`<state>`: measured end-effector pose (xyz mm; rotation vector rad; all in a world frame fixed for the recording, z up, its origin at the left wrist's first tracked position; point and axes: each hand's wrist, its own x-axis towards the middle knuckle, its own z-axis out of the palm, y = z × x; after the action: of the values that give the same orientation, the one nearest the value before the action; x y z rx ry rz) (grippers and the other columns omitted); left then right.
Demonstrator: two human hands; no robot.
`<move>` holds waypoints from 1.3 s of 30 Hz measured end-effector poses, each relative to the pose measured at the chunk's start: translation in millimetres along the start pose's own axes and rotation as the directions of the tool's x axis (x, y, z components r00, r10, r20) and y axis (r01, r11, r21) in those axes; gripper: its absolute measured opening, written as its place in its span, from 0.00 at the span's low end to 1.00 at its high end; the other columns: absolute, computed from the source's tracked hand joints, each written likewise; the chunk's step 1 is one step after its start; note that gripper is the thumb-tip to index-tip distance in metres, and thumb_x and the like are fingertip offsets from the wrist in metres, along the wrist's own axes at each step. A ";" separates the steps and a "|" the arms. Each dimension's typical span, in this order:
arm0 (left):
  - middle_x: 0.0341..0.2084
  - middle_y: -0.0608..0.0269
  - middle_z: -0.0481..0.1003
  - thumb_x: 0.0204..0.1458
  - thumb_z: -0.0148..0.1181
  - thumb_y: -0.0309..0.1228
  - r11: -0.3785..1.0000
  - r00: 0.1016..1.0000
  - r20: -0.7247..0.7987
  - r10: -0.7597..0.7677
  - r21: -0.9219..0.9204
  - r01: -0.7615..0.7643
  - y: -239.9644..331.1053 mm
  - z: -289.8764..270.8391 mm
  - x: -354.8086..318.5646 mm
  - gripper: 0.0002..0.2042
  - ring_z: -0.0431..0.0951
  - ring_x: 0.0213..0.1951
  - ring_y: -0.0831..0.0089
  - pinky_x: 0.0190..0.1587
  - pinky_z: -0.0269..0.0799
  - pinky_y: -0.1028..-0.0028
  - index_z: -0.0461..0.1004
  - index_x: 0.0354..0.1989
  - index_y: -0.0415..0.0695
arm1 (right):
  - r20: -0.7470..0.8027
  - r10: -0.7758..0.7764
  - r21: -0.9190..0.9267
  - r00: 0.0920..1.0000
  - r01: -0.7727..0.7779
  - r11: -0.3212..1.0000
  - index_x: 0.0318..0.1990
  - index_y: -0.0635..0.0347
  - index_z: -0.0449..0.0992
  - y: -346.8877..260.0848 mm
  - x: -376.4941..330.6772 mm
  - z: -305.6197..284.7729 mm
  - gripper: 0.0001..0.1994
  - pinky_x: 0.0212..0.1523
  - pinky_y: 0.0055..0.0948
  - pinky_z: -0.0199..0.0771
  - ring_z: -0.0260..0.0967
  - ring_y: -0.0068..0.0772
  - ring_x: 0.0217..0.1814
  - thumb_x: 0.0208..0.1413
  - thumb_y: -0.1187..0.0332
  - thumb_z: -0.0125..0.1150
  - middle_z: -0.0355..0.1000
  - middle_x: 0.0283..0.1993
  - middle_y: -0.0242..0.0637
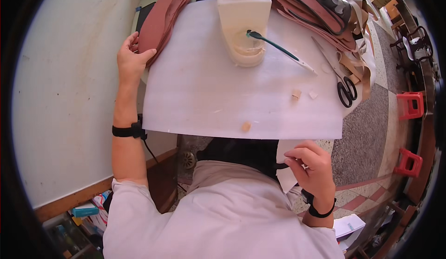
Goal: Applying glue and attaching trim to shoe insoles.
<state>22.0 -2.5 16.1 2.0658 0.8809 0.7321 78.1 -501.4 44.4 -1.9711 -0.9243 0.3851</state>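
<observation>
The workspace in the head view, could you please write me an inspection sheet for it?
Surface: white sheet covering the table top.
Job's things: stack of reddish-brown insole-shaped pieces at the far left; white piece at the near edge.
Clutter: cream plastic jug with a green-handled brush, black-handled scissors, small offcuts, pile of leather pieces.
Hands: left hand rests on the stack; right hand pinches the white piece.
Cables: thin black lead from the left wristband.
Surroundings: red stools, patterned floor, pale wall.
</observation>
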 end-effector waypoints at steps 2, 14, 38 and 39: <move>0.56 0.52 0.75 0.48 0.73 0.18 0.999 0.999 -0.001 -0.039 -0.030 0.039 1.7 -1.6 -1.3 0.38 0.79 0.54 0.67 0.57 0.77 0.70 0.63 0.70 0.32 | -0.020 0.017 0.007 1.000 -0.016 1.000 0.35 0.62 0.82 -2.7 1.3 -1.2 0.07 0.25 0.28 0.71 0.72 0.31 0.25 0.49 0.80 0.73 0.75 0.31 0.37; 0.45 0.59 0.82 0.70 0.52 0.24 0.956 0.998 -0.050 -0.034 -0.292 0.018 -1.0 -13.8 -6.4 0.11 0.82 0.46 0.76 0.52 0.76 0.75 0.73 0.56 0.32 | -0.112 -0.064 -0.066 0.992 0.057 0.996 0.34 0.64 0.83 -20.1 33.7 -26.3 0.05 0.24 0.21 0.67 0.70 0.21 0.25 0.50 0.82 0.72 0.75 0.31 0.35; 0.57 0.47 0.78 0.51 0.64 0.15 0.622 0.633 -0.083 0.770 -0.127 -0.773 82.8 20.4 -199.6 0.18 0.78 0.60 0.50 0.58 0.79 0.58 0.82 0.51 0.41 | -0.162 0.340 0.795 0.926 -0.082 0.601 0.60 0.67 0.69 -4.9 63.1 -21.5 0.15 0.19 0.15 0.70 0.80 0.25 0.27 0.69 0.75 0.58 0.81 0.41 0.40; 0.60 0.46 0.76 0.50 0.63 0.16 0.659 0.673 -0.090 0.734 -0.143 -0.738 85.4 19.8 -200.7 0.21 0.77 0.62 0.51 0.60 0.77 0.59 0.81 0.54 0.41 | -0.165 0.339 0.803 0.926 -0.073 0.591 0.59 0.66 0.69 -1.2 61.6 -22.3 0.14 0.19 0.15 0.70 0.80 0.25 0.26 0.68 0.75 0.58 0.81 0.40 0.40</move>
<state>-54.4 -206.9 34.2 2.2387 -0.0864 1.2075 132.0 -469.1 62.9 -1.2351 -0.2134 0.4994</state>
